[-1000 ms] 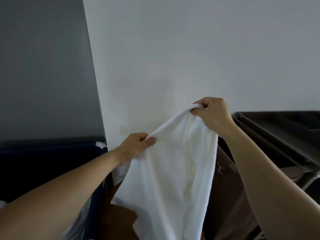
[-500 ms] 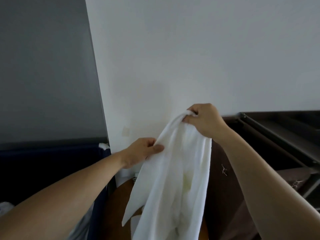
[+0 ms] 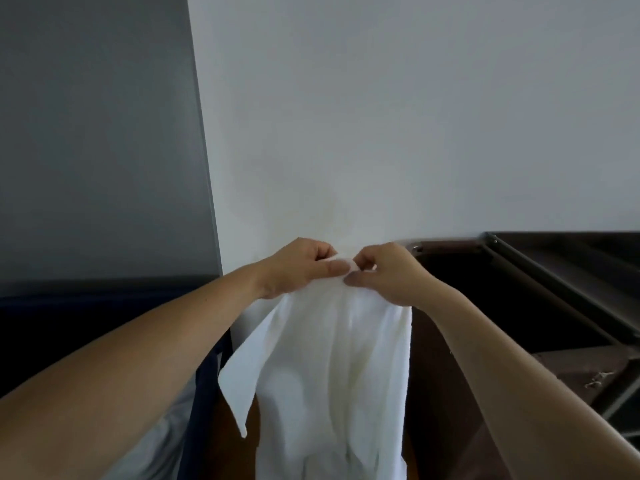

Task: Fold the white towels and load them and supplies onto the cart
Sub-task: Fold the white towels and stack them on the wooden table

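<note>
Fingers (image 3: 334, 269) of the left hand (image 3: 298, 268) and right hand (image 3: 389, 276) are clamped on the top edge of the white towel (image 3: 332, 375); the cloth is hung below them; the dark cart (image 3: 571, 368) is seen to their right.

The white wall (image 3: 381, 133) blocks straight ahead; the dark cart frame (image 3: 554, 289) hems the right, a navy fabric panel (image 3: 202, 427) the left, the white towel (image 3: 329, 375) hanging between. Room is free above.
</note>
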